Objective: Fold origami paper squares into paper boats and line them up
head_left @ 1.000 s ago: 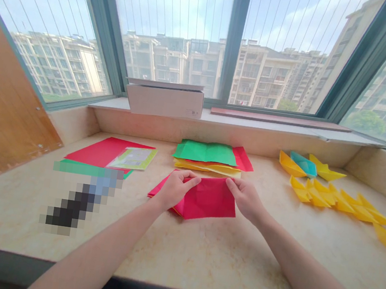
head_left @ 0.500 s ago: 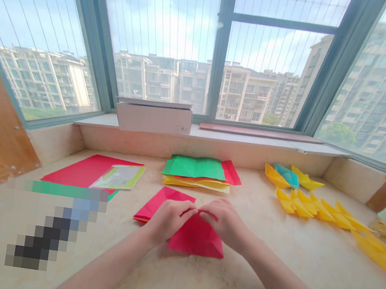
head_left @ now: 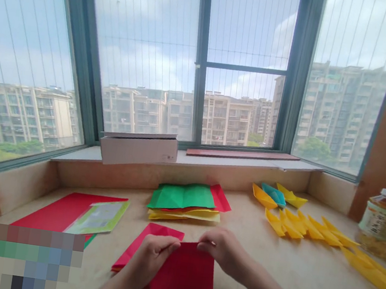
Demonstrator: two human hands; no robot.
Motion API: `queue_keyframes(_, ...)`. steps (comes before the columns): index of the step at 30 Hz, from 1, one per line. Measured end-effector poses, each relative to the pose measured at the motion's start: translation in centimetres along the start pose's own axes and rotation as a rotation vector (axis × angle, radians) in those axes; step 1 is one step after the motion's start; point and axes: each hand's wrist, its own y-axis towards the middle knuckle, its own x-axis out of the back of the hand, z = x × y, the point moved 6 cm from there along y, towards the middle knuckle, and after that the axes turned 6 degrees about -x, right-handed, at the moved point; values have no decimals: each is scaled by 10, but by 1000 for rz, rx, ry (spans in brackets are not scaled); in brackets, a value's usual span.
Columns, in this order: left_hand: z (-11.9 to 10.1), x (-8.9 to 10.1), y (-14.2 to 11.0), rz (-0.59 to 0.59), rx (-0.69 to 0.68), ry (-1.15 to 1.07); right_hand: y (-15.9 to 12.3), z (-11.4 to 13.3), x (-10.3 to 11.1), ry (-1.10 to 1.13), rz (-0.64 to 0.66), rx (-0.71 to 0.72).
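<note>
Pinching the top edge of a dark red paper square (head_left: pixel 185 272), the left hand (head_left: pixel 151 258) sits curled with its fingers closed on the paper, and the right hand (head_left: pixel 223 251) grips the same edge further along, the two hands a little apart. The square lies on the stone counter (head_left: pixel 261 273), near its front, and a lighter red flap (head_left: pixel 142 247) spreads out from under it to the left; whether both are one sheet cannot be told. Just behind stands a paper stack (head_left: pixel 182 196), green on top with red and yellow beneath. To the left lies a red sheet (head_left: pixel 61 212) with a green-edged packet (head_left: pixel 98 217) on it. To the right sit yellow paper boats (head_left: pixel 310 228), a blue boat (head_left: pixel 274 194) among them, and a plastic bottle (head_left: pixel 380 223) stands beyond them. A white box (head_left: pixel 138 149) rests on the window ledge (head_left: pixel 233 163). A blurred patch (head_left: pixel 15 258) covers the lower left corner. Half a second ago the hands touched above a red triangle; now they have parted, the paper shows a square outline, and the view has tipped upward, bringing the whole bottle in.
</note>
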Motion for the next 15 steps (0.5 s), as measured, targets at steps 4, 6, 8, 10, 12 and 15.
queue_keyframes(4, 3, 3, 2, -33, 37, -112, 2, -5, 11, 18, -17, -19)
queue_keyframes(6, 7, 4, 1, -60, 70, -168, 2, -5, 14, 67, -33, -12)
queue_keyframes(8, 12, 3, 1, -92, 122, -221, 3, -7, 14, 168, -37, -33)
queue_keyframes(10, 16, 3, 1, -120, 173, -281, 3, -10, 15, 265, -37, -70)
queue_keyframes(12, 18, 2, 1, -141, 200, -346, 2, -13, 17, 305, -42, -100)
queue_keyframes(15, 18, 2, 3, -172, 213, -391, 1, -17, 20, 303, -64, -129)
